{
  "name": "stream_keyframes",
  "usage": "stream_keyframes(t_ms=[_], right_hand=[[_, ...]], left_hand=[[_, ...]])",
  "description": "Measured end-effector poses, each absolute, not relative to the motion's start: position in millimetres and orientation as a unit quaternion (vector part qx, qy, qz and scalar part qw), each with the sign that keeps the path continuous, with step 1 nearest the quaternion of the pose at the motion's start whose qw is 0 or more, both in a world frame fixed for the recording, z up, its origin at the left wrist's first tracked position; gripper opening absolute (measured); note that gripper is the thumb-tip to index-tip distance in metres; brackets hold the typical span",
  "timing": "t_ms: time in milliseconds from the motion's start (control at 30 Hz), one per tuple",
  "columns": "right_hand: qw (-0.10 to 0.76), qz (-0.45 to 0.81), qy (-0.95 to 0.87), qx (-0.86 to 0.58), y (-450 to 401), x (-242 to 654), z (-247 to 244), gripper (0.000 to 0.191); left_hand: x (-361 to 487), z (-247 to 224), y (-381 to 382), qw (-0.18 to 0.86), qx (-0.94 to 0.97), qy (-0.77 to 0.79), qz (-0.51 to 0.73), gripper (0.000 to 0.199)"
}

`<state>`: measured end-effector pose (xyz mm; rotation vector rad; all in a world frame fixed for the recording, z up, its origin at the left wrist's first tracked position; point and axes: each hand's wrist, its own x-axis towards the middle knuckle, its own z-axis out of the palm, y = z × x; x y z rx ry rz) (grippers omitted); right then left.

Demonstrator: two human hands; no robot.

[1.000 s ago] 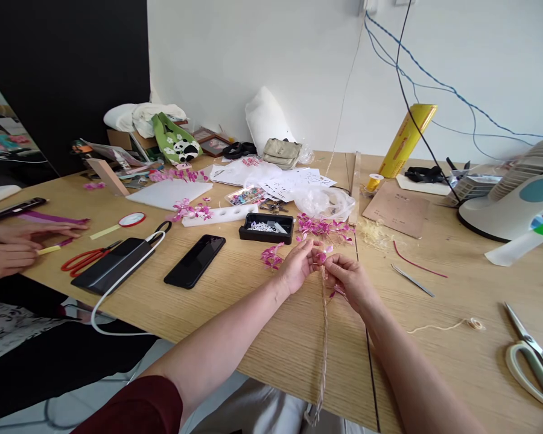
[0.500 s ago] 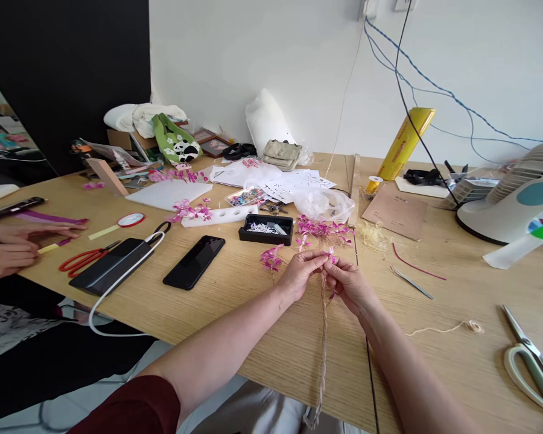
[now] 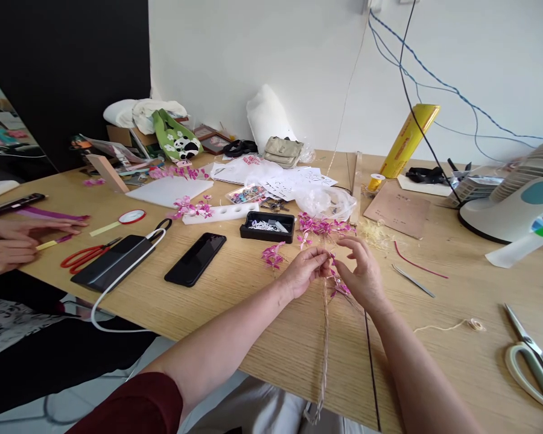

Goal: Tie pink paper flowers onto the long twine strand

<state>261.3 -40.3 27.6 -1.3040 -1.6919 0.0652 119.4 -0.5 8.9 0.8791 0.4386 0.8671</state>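
Observation:
My left hand [image 3: 306,271] pinches the upper end of a pale braided cord [image 3: 324,337] with bits of pink at the fingertips. From there the cord hangs down past the table's front edge. Close by on the right, my right hand [image 3: 362,274] has its fingers spread, thumb near the pinched spot. Below it shows a pink flower sprig [image 3: 341,287], partly hidden by the hand; whether it joins the cord I cannot tell. Another pink sprig [image 3: 273,256] lies left of my hands, and a larger pink flower bunch [image 3: 321,226] lies just beyond them.
Ahead stands a black tray [image 3: 266,228] with small white pieces. A black phone [image 3: 195,259] and a power bank [image 3: 111,262] lie left. To the right are tweezers [image 3: 413,280], scissors [image 3: 531,355] and a fan [image 3: 516,193]. A co-worker's hands [image 3: 13,241] work at far left.
My right hand has let go of the pink piece at my left fingertips and opened, moving slightly right. The pink sprig beneath it shows more. My left hand keeps its pinch.

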Motion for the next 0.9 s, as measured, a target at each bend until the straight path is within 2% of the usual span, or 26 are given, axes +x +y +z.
stream_keyframes(t_ms=[67,200,367,500,733,900], right_hand=[[0.458,0.047,-0.731,-0.503,-40.4,261.9,26.2,0.031],[0.446,0.067,-0.719,-0.529,-42.6,258.0,21.9,0.021],[0.46,0.04,-0.704,-0.54,-41.3,256.3,20.1,0.015],[0.46,0.026,-0.706,-0.538,-39.2,259.1,20.0,0.019],[0.391,-0.005,-0.724,-0.569,-43.5,263.2,22.5,0.022],[0.421,0.001,-0.727,-0.543,-42.6,264.6,24.5,0.026]], left_hand=[[119.7,8.2,-1.1,0.811,0.399,0.19,0.383,0.023],[121.1,7.3,-1.9,0.823,0.378,0.185,0.381,0.023],[122.6,8.4,-4.4,0.784,0.406,0.194,0.427,0.022],[122.7,9.8,-5.7,0.768,0.421,0.211,0.434,0.024],[121.9,6.7,-1.5,0.762,0.439,0.245,0.409,0.02],[118.5,4.6,2.9,0.808,0.388,0.24,0.373,0.021]])
